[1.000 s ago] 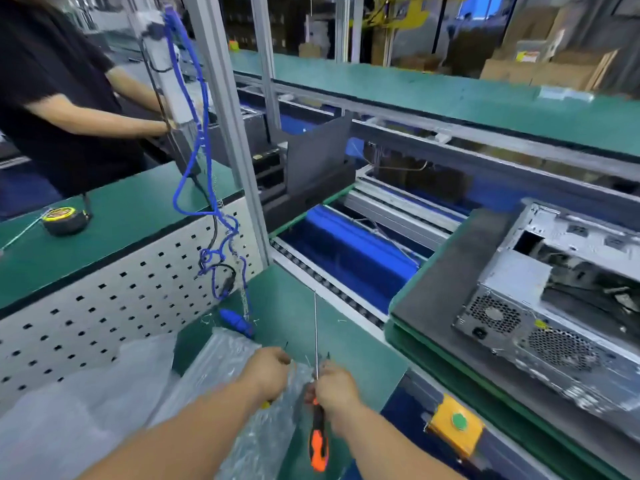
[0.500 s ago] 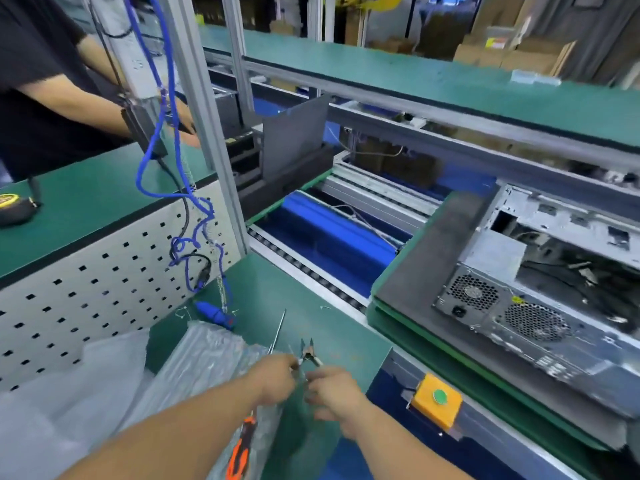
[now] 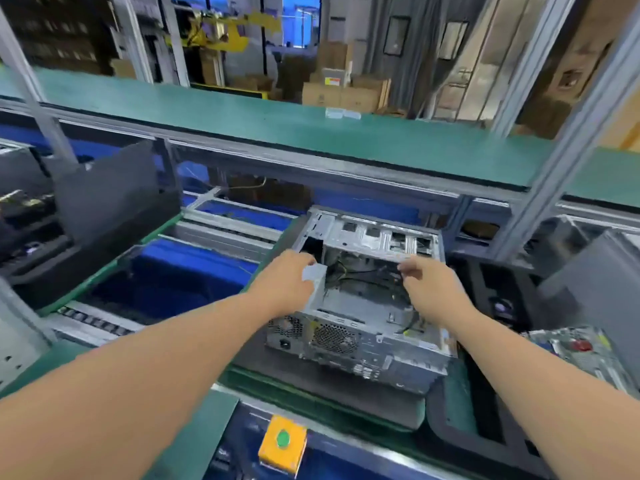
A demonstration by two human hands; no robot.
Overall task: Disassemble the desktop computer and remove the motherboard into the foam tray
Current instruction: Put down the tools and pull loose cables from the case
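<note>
1. One open desktop computer case [image 3: 363, 306] lies on its side on a dark mat [image 3: 346, 396], rear fans toward the viewer.
2. Two bare hands reach over the case. The left hand [image 3: 285, 282] rests on the grey power supply box [image 3: 317, 282]; its fingers are curled over the box. The right hand [image 3: 424, 284] hovers above the loose cables [image 3: 367, 278], fingers loosely curled, holding nothing visible.
3. One circuit board [image 3: 581, 351], partly cut off and blurred, lies at right beside a dark foam tray [image 3: 460, 420].
4. One yellow box with a green button [image 3: 282, 441] sits on the near rail.
5. Surface: green tabletop [image 3: 194, 441], blue conveyor [image 3: 166, 282]. Cardboard boxes [image 3: 343, 91] stand behind the upper shelf.
</note>
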